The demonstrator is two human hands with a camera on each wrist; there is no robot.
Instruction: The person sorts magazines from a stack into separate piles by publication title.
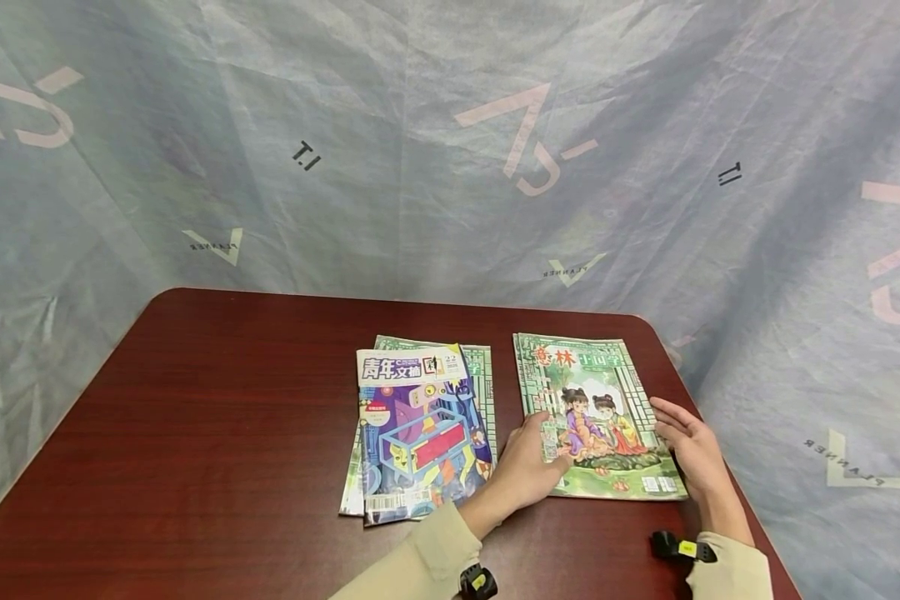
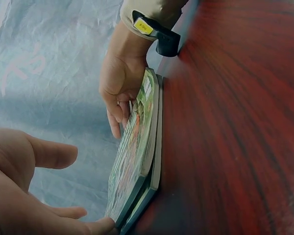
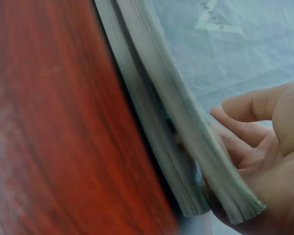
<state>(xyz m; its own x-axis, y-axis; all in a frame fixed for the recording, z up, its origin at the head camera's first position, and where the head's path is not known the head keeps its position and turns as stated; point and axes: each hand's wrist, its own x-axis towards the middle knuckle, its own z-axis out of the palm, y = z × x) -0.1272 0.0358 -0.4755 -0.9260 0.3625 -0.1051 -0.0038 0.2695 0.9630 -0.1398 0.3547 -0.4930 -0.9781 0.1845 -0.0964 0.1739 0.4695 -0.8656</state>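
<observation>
On the right side of the table lies a small stack of magazines, its top magazine (image 1: 607,467) green with two cartoon children on the cover. At the stack's left edge is my left hand (image 1: 531,467), with straight fingertips touching the spine side and the thumb held apart in the left wrist view. Along the opposite edge rests my right hand (image 1: 693,454), fingers extended beside the pages. The right wrist view shows page edges of two magazines (image 3: 186,122), with a narrow gap between them, against the right palm (image 3: 279,181).
Left of my left hand lies another pile, a purple magazine (image 1: 420,433) slightly askew on a green one (image 1: 483,375). Both piles are on a dark red wooden table (image 1: 195,433). A grey printed cloth (image 1: 397,183) hangs behind and beside it.
</observation>
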